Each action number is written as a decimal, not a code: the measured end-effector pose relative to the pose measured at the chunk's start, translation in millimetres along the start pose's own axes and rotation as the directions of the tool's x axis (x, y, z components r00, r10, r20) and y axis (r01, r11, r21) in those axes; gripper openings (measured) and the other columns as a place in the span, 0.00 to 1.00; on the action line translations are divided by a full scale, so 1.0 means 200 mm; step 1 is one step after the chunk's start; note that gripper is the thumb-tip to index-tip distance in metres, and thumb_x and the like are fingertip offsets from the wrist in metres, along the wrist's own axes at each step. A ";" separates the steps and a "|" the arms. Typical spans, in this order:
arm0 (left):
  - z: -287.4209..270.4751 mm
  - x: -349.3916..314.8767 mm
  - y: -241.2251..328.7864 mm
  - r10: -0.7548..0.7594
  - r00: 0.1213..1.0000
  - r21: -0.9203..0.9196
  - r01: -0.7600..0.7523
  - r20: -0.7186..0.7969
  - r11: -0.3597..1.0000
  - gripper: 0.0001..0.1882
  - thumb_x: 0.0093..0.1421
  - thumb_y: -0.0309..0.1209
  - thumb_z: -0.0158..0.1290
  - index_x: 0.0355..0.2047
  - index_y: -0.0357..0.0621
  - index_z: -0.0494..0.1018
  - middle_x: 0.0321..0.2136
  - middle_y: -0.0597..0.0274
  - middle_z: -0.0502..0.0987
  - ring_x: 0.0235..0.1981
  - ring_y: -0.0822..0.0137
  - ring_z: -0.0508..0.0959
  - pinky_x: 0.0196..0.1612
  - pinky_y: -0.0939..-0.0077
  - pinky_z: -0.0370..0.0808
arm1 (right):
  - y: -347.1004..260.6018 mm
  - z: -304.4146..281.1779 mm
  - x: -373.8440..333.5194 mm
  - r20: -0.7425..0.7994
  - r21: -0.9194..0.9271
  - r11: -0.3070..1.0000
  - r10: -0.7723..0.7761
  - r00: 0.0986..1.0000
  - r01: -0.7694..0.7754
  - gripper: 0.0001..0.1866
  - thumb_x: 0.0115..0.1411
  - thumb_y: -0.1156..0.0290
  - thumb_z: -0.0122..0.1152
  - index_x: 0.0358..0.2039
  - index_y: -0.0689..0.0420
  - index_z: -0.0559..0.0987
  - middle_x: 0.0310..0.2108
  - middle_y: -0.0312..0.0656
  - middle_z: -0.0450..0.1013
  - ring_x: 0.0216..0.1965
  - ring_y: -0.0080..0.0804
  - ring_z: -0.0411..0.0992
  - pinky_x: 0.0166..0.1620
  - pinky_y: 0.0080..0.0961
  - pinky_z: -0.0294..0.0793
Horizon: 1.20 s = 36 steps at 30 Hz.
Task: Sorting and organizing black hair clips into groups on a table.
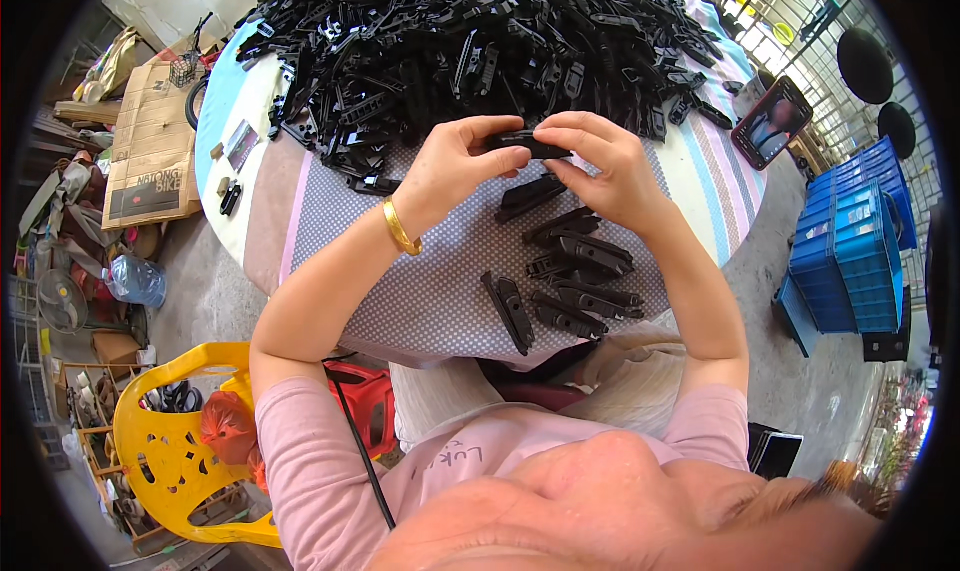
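Between my two hands, just above the table, is a long black plastic part (528,145) with a rounded body. My left hand (462,163), with a gold bangle at the wrist, pinches its left end. The fingers of my right hand (603,167) close on its right end. Below my hands, on the dotted tablecloth (420,281), lie several similar black parts (590,256) in a loose group. Beyond my hands a large heap of black plastic parts (450,51) covers the far side of the table.
At the right table edge a phone (772,121) stands propped up. Blue crates (850,246) are stacked on the floor to the right. A yellow plastic chair (165,451) with an orange bag (228,426) is at the lower left. Flattened cardboard (155,146) leans at the left.
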<state>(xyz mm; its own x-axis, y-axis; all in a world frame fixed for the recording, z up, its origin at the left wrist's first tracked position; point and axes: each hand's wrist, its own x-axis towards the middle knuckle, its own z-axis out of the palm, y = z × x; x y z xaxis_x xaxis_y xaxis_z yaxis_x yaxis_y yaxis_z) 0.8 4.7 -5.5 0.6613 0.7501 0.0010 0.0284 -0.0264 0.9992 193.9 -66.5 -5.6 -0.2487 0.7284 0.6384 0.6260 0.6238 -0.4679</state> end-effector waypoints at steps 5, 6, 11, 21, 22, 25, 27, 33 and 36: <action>-0.01 0.01 -0.03 0.179 0.983 0.109 -0.181 0.027 0.977 0.22 0.50 0.23 0.58 0.47 0.32 0.70 0.35 0.54 0.78 0.32 0.73 0.78 0.37 0.83 0.75 | 0.01 0.00 0.01 -0.056 -0.024 1.000 0.002 0.998 -0.003 0.21 0.43 0.73 0.67 0.41 0.60 0.76 0.40 0.45 0.73 0.43 0.43 0.71 0.48 0.32 0.68; 0.00 0.01 -0.04 0.265 0.964 0.155 -0.266 0.030 0.951 0.22 0.49 0.22 0.59 0.46 0.34 0.71 0.34 0.53 0.79 0.31 0.73 0.78 0.36 0.82 0.75 | 0.01 0.02 0.01 -0.098 0.016 0.997 0.082 0.992 -0.081 0.23 0.43 0.70 0.68 0.41 0.60 0.76 0.39 0.46 0.73 0.44 0.44 0.70 0.49 0.34 0.66; 0.02 -0.01 -0.01 0.448 0.891 0.511 -0.416 0.067 0.752 0.20 0.44 0.21 0.60 0.41 0.37 0.74 0.31 0.50 0.78 0.26 0.67 0.78 0.32 0.78 0.74 | -0.01 -0.02 0.00 0.131 -0.084 0.985 0.159 0.978 -0.149 0.22 0.41 0.66 0.69 0.39 0.60 0.77 0.37 0.47 0.74 0.38 0.42 0.72 0.47 0.32 0.66; -0.12 0.03 0.09 0.213 0.969 0.427 -0.246 0.123 0.870 0.18 0.51 0.22 0.55 0.44 0.38 0.72 0.43 0.59 0.72 0.37 0.73 0.74 0.39 0.80 0.73 | 0.01 0.02 -0.02 0.144 -0.008 0.975 0.219 0.965 -0.220 0.16 0.44 0.69 0.68 0.35 0.59 0.79 0.26 0.43 0.73 0.30 0.36 0.70 0.37 0.26 0.67; -0.16 0.04 0.11 0.227 0.964 0.564 -0.263 0.135 0.783 0.16 0.51 0.23 0.54 0.43 0.38 0.73 0.42 0.60 0.71 0.35 0.72 0.74 0.38 0.80 0.73 | 0.02 0.02 -0.02 0.204 -0.016 0.989 0.147 0.968 -0.147 0.16 0.45 0.68 0.67 0.36 0.59 0.79 0.25 0.43 0.72 0.30 0.35 0.69 0.35 0.25 0.68; -0.23 0.06 0.10 0.188 0.964 0.772 -0.263 0.188 0.578 0.16 0.49 0.23 0.56 0.41 0.40 0.74 0.38 0.60 0.70 0.35 0.67 0.73 0.40 0.77 0.72 | 0.03 -0.04 -0.02 0.390 -0.010 0.989 0.141 0.910 -0.149 0.16 0.47 0.61 0.64 0.35 0.56 0.80 0.25 0.44 0.72 0.32 0.38 0.69 0.37 0.28 0.69; -0.21 0.05 0.04 0.283 0.912 0.893 -0.371 0.299 0.253 0.17 0.45 0.23 0.58 0.39 0.40 0.75 0.37 0.59 0.71 0.40 0.63 0.70 0.46 0.75 0.69 | 0.01 -0.09 -0.01 0.469 -0.012 0.989 0.138 0.872 -0.150 0.17 0.48 0.61 0.63 0.35 0.58 0.80 0.26 0.45 0.74 0.30 0.38 0.71 0.35 0.27 0.70; -0.14 0.02 0.01 0.236 0.945 0.943 -0.273 0.226 0.192 0.13 0.45 0.23 0.58 0.34 0.40 0.74 0.34 0.60 0.72 0.41 0.60 0.69 0.47 0.73 0.68 | 0.09 -0.16 -0.02 0.430 0.213 0.884 0.298 0.852 -0.417 0.12 0.52 0.68 0.62 0.35 0.60 0.80 0.27 0.40 0.75 0.27 0.24 0.72 0.30 0.20 0.70; -0.09 0.02 0.02 0.323 0.923 0.848 -0.337 0.211 0.409 0.15 0.49 0.27 0.57 0.37 0.38 0.68 0.30 0.56 0.74 0.36 0.62 0.73 0.41 0.74 0.71 | 0.19 -0.27 -0.03 -0.191 -0.225 0.796 0.529 0.827 -0.562 0.10 0.53 0.67 0.61 0.31 0.60 0.80 0.29 0.40 0.76 0.28 0.23 0.72 0.32 0.18 0.70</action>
<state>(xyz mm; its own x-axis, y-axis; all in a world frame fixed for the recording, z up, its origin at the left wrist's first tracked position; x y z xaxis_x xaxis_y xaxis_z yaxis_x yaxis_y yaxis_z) -9.6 19.1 -1.8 0.7772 0.5444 0.3156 0.4246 -0.8238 0.3755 259.5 -61.3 5.9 0.2670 0.8782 0.3969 0.8041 0.0240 -0.5939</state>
